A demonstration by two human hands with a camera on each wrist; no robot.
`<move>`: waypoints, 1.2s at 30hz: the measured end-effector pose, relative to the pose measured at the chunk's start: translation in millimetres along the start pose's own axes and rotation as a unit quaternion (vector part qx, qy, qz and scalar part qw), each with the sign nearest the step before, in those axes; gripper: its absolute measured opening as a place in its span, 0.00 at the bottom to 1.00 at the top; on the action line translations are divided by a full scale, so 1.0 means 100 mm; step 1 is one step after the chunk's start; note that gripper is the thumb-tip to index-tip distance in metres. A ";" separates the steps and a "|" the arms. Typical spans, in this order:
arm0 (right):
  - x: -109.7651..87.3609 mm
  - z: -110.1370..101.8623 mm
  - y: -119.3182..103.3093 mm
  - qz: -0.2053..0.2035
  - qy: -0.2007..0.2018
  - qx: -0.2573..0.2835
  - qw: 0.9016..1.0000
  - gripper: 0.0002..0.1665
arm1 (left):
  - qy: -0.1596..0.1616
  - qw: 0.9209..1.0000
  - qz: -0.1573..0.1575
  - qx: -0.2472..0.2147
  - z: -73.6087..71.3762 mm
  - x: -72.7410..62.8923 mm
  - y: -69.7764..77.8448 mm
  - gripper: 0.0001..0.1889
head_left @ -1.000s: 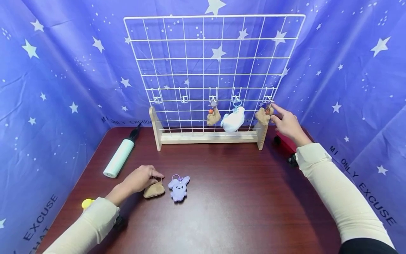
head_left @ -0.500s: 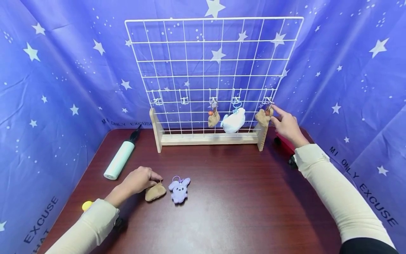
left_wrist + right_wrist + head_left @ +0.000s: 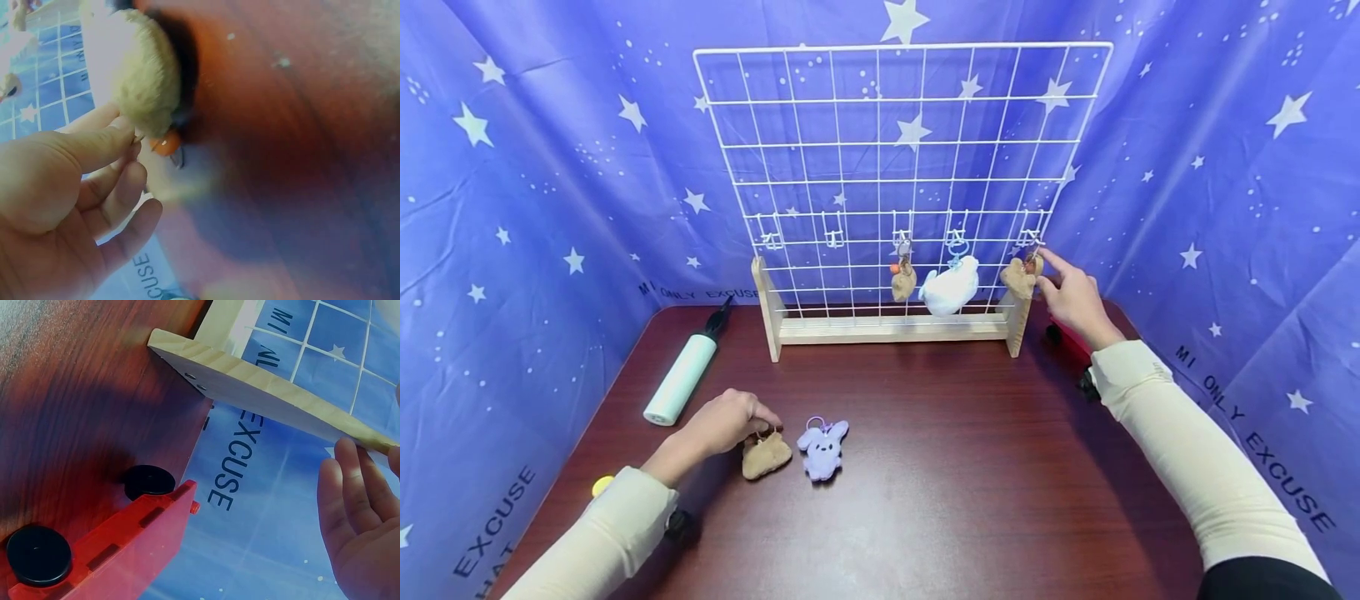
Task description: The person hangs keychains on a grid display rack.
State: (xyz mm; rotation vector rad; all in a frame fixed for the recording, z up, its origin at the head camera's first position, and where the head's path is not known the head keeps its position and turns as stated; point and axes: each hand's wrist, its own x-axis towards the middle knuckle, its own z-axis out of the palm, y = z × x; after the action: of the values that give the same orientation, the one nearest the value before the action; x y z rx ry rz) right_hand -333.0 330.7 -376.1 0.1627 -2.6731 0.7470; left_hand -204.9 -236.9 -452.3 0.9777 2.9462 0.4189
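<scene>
My left hand (image 3: 722, 425) pinches the cord of a tan plush keychain (image 3: 766, 455), low over the table. In the left wrist view, thumb and forefinger hold it beside an orange bead (image 3: 164, 144), other fingers loosely bent. Just right of it lies a purple bunny-like plush keychain (image 3: 822, 454) with a purple ring. My right hand (image 3: 1075, 296) holds another tan plush keychain (image 3: 1018, 279) at its right side, by the rightmost hook (image 3: 1030, 238); in the right wrist view that keychain is out of sight. A white plush keychain (image 3: 951, 287) and a small tan one (image 3: 904, 285) hang between.
The white wire grid (image 3: 880, 180) stands in a wooden base (image 3: 891, 331) at the table's back; its two left hooks (image 3: 835, 239) are bare. A mint-green pump (image 3: 681, 379) lies at left. A red object with black wheels (image 3: 137, 550) sits beside the base's right end.
The tan keychain in my left hand has tilted and dropped slightly, showing more of its cord. The small hanging tan one has swivelled. My right hand stays almost still at the rightmost hook.
</scene>
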 end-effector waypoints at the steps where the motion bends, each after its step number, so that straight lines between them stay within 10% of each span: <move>1: 0.00 0.00 0.00 0.000 -0.001 0.002 1.000 0.32 | 0.007 1.000 -0.001 0.002 -0.01 0.00 0.00 0.10; 12: -0.03 -0.01 -0.02 0.004 -0.004 0.007 1.000 0.32 | 0.067 0.997 0.025 -0.010 -0.18 0.04 -0.02 0.10; 36: -0.05 -0.01 -0.04 0.007 -0.001 0.006 1.000 0.32 | 0.184 0.981 -0.020 -0.065 -0.49 0.37 0.11 0.13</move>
State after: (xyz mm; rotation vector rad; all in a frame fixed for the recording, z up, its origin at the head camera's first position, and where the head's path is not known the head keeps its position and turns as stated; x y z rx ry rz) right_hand -326.7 327.6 -375.1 0.1479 -2.6744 0.7682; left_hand -232.3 -218.9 -399.4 0.9114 3.1959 0.8658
